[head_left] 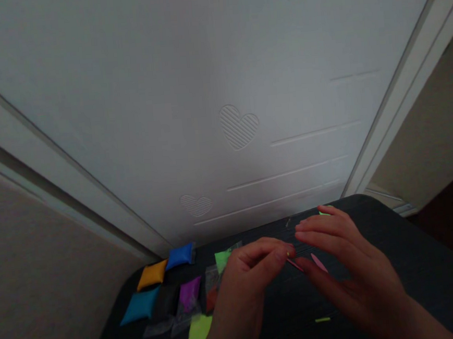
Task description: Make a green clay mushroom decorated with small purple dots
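Note:
My left hand (250, 267) is closed in a pinch over the dark table. A tiny yellow piece (288, 254) shows at its thumb and fingertip. A thin pinkish stick (295, 265) runs from that pinch towards my right thumb; I cannot tell whether the thumb touches it. My right hand (351, 259) is open, fingers stretched out and thumb apart. Behind it lies a flat pink pointed piece (318, 262), partly hidden by the thumb. A short yellow-green strip (322, 319) rests on the table below my hands.
On the dark table (289, 321), soft packets stand at the left: blue (180, 255), orange (152, 275), teal (140, 306), black (165, 302) and purple (190, 293). Green (221, 260), orange-red (212, 299) and yellow-green packets (198, 334) lie beside my left arm. A white panel (147, 118) rises behind.

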A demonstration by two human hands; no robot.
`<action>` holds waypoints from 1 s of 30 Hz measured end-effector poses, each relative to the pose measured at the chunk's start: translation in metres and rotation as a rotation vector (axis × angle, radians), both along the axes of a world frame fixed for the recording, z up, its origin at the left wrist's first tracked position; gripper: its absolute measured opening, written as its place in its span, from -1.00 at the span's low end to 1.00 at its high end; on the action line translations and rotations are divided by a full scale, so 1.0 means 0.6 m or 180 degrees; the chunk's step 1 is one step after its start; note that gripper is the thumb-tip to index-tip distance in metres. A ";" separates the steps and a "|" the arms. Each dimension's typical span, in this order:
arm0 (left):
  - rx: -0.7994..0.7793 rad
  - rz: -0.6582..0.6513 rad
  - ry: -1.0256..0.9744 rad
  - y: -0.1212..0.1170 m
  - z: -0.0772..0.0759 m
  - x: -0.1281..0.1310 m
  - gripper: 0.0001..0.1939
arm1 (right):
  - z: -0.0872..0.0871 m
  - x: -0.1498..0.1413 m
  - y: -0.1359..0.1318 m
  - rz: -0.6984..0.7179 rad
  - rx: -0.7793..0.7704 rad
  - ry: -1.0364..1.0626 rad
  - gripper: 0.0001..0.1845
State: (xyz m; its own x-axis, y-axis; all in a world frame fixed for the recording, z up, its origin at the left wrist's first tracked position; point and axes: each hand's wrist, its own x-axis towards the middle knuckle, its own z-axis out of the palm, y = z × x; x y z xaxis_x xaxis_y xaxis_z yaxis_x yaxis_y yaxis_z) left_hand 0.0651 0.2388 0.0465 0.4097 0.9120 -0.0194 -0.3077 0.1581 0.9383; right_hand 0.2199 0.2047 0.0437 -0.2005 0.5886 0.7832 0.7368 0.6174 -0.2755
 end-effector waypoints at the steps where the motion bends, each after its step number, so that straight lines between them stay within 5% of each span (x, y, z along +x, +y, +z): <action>1: 0.0023 -0.0027 -0.0035 0.000 -0.001 -0.002 -0.90 | -0.001 0.000 0.001 0.0005 -0.0009 -0.0001 -0.62; 20: -0.0477 -0.0469 -0.0821 -0.005 -0.008 -0.005 -0.93 | 0.002 -0.012 -0.004 0.0287 0.0068 0.0171 -0.66; 30: -0.0486 -0.0431 -0.0655 -0.021 0.006 0.002 -0.88 | 0.020 -0.008 -0.017 0.0398 0.0063 0.0029 -0.65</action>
